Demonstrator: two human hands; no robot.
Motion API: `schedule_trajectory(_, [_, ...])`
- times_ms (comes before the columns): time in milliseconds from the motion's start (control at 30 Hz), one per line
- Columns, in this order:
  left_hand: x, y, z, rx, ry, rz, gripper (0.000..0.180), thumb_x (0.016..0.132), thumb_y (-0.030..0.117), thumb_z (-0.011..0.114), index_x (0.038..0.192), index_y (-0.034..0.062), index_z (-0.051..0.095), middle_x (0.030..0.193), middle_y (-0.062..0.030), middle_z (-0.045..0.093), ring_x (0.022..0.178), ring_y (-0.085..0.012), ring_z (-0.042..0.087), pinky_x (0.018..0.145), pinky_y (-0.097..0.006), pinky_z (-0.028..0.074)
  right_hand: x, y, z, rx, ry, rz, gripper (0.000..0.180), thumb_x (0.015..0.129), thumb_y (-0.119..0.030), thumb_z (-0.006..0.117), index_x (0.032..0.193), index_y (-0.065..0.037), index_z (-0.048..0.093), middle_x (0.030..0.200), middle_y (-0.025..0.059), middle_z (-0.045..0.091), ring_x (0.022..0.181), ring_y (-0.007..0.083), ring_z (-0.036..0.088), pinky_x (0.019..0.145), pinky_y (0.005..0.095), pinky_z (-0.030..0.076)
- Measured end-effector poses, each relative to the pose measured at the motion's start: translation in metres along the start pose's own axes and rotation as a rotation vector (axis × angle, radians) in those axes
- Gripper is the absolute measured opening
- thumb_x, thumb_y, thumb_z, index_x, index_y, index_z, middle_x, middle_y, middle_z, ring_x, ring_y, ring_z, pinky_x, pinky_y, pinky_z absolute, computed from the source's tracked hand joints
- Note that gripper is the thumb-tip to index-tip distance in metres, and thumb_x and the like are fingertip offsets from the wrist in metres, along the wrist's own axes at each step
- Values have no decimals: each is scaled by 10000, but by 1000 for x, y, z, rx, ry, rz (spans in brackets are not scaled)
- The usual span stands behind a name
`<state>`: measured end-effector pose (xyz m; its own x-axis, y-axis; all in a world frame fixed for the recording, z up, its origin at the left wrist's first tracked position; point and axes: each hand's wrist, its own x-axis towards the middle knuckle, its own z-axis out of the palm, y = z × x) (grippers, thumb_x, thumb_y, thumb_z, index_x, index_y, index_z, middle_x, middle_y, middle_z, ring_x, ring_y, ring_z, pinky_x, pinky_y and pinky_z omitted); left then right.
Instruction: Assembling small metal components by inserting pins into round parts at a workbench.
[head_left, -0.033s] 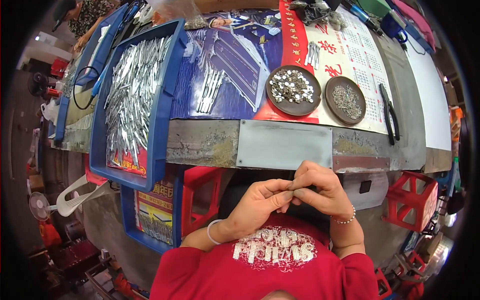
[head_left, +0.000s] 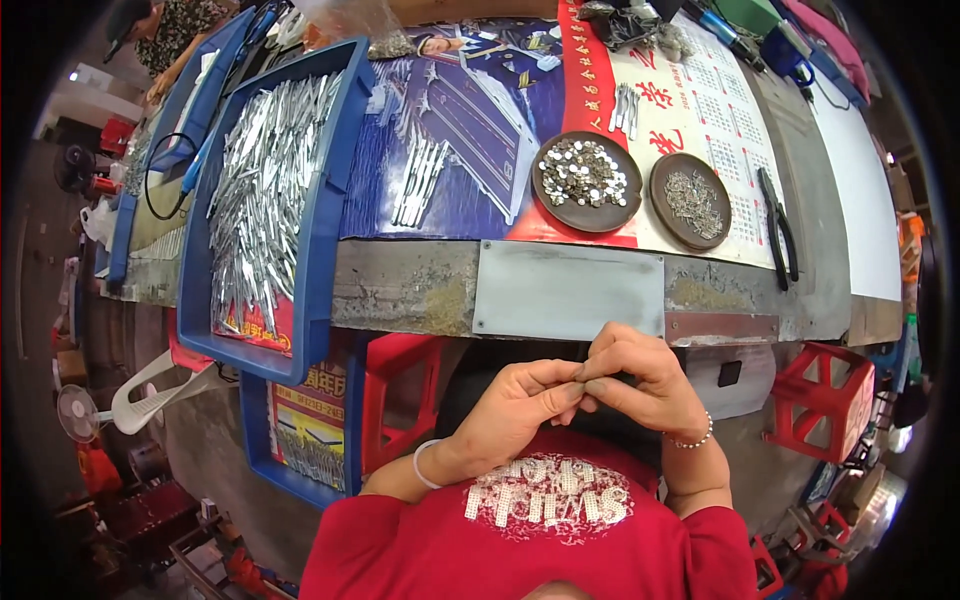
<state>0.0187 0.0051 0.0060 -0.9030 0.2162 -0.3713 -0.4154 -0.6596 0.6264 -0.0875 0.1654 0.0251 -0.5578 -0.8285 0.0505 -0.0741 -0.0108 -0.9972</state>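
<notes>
My left hand [head_left: 522, 408] and my right hand [head_left: 640, 378] meet in front of the red shirt, just below the table's front edge. Thumbs and fingertips of both are pinched together and touching. Whatever lies between them is hidden or too small to make out. Past the hands, a pale metal plate [head_left: 570, 290] is fixed on the table edge. Beyond it sit a brown dish of small round metal discs [head_left: 586, 180] and a second brown dish of fine pins [head_left: 692, 200]. Several slim metal strips [head_left: 421, 180] lie on the blue poster.
On the left a blue tray [head_left: 325, 210] of metal strips stands at the table edge, above a lower blue bin [head_left: 260, 450]. Black-handled pliers [head_left: 778, 230] lie at the right. Red stools [head_left: 822, 400] flank my seat. Another person [head_left: 175, 40] is at the far left.
</notes>
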Motion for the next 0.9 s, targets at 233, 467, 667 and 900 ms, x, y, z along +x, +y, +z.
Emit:
schedule_trajectory(233, [-4, 5, -12, -101, -15, -46, 162, 916, 91, 551, 1060, 23, 578, 904, -31, 600, 787, -88, 560, 711, -211, 456, 32, -12, -25, -446, 199, -44, 119, 777, -7, 609, 894, 14, 620, 784, 99, 573, 696, 212, 565, 640, 307, 449])
schedule_trajectory(467, [-11, 14, -20, -101, 68, 13, 124, 908, 63, 547, 1026, 26, 542, 879, -50, 584, 680, -131, 607, 599, -216, 477, 80, 5, -43, -1057, 270, -124, 176, 798, -100, 631, 957, -23, 625, 845, 106, 548, 784, 274, 552, 695, 360, 423])
schedule_trajectory(667, [-11, 14, -28, -41, 108, 9, 111, 908, 54, 544, 1014, 21, 535, 846, -58, 573, 535, -80, 522, 455, -169, 370, 96, 9, -37, -1270, 153, -101, 183, 760, -115, 652, 919, -36, 608, 878, 101, 526, 851, 259, 524, 729, 352, 389])
schedule_trajectory(900, [-3, 6, -31, -68, 131, 100, 105, 904, 34, 547, 1006, 20, 528, 844, -66, 565, 531, -67, 441, 462, -173, 341, 91, 17, -37, -1200, 147, -149, 129, 750, -97, 655, 816, -35, 563, 821, 96, 509, 800, 266, 519, 719, 359, 388])
